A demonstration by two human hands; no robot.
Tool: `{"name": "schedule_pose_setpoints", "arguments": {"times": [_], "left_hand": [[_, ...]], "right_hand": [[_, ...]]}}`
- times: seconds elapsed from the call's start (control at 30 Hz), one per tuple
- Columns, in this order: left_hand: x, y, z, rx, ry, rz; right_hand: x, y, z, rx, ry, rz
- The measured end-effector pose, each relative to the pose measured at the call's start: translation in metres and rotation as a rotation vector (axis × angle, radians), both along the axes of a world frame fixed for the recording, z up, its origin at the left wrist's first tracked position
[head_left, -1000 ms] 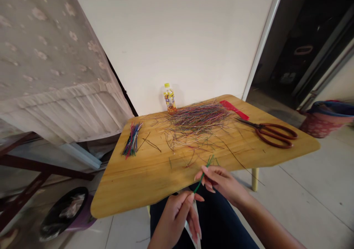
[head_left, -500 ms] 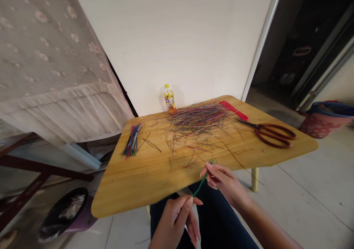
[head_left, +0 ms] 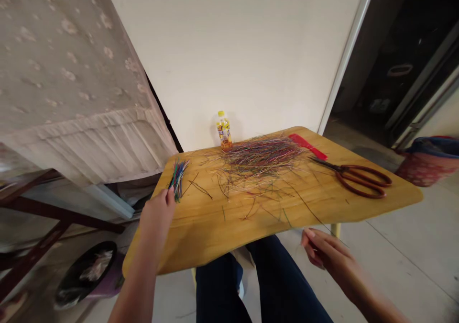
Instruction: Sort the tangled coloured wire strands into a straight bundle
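My left hand (head_left: 157,214) reaches out over the left part of the wooden table (head_left: 222,237). Its fingertips are pinched together at the near end of a small bundle of coloured strands (head_left: 178,177); what they pinch is hidden. My right hand (head_left: 324,252) hangs just below the table's front edge on the right, fingers loosely spread and holding nothing. A big loose pile of thin coloured strands (head_left: 261,155) lies at the back middle of the table, with stray strands scattered toward the front.
Large red-handled scissors (head_left: 362,182) and a red comb (head_left: 307,146) lie at the right. A small yellow-capped bottle (head_left: 224,130) stands by the wall. A bin with a black bag (head_left: 86,275) sits on the floor at left, a basket (head_left: 426,160) at far right.
Both hands held a green strand in front of me. My left hand has since swung left to the small bundle, and my right hand has let go and dropped below the table edge.
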State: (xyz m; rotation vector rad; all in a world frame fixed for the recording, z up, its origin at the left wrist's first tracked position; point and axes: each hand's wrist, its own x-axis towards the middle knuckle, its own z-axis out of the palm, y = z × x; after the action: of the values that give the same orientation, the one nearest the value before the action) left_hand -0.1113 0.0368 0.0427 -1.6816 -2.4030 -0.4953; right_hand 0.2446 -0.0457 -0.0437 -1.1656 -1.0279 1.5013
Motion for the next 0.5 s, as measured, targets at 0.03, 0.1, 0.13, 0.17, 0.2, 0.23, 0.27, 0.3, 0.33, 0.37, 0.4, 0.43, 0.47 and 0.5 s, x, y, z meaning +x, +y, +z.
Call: {"name": "schedule_pose_setpoints", "arguments": {"times": [0.03,0.1,0.13,0.17,0.2,0.23,0.27,0.3,0.33,0.37,0.4,0.43,0.47,0.5], "left_hand": [[-0.006,0.013,0.002,-0.119,0.071,0.053],[-0.014,0.030,0.000,-0.289,0.120,0.116],[-0.017,0.034,-0.002,-0.321,0.139,0.138],[-0.020,0.036,-0.005,-0.317,0.158,0.155],[-0.021,0.037,-0.008,-0.294,0.176,0.163],[-0.021,0.038,-0.010,-0.258,0.194,0.168],[-0.021,0.039,-0.012,-0.218,0.208,0.170],[-0.020,0.041,-0.013,-0.188,0.212,0.170],[-0.018,0.046,-0.014,-0.169,0.208,0.175],[-0.016,0.051,-0.015,-0.160,0.196,0.184],[-0.015,0.058,-0.016,-0.170,0.174,0.198],[-0.014,0.066,-0.017,-0.175,0.160,0.218],[-0.013,0.073,-0.018,-0.181,0.159,0.230],[-0.014,0.080,-0.020,-0.194,0.163,0.238]], "right_hand": [[-0.002,-0.002,-0.001,-0.008,-0.015,0.008],[-0.006,-0.007,-0.002,-0.014,-0.056,0.030],[-0.007,-0.008,-0.002,-0.017,-0.079,0.043],[-0.008,-0.010,-0.002,-0.024,-0.102,0.053],[-0.008,-0.011,-0.002,-0.036,-0.118,0.060],[-0.008,-0.012,-0.002,-0.053,-0.128,0.064],[-0.009,-0.013,-0.003,-0.072,-0.131,0.066],[-0.009,-0.014,-0.004,-0.091,-0.130,0.069],[-0.010,-0.014,-0.005,-0.102,-0.128,0.075],[-0.011,-0.015,-0.007,-0.108,-0.127,0.088],[-0.013,-0.015,-0.008,-0.107,-0.125,0.106],[-0.015,-0.016,-0.011,-0.103,-0.123,0.127],[-0.018,-0.016,-0.013,-0.100,-0.120,0.146],[-0.020,-0.017,-0.016,-0.099,-0.117,0.163]]}}
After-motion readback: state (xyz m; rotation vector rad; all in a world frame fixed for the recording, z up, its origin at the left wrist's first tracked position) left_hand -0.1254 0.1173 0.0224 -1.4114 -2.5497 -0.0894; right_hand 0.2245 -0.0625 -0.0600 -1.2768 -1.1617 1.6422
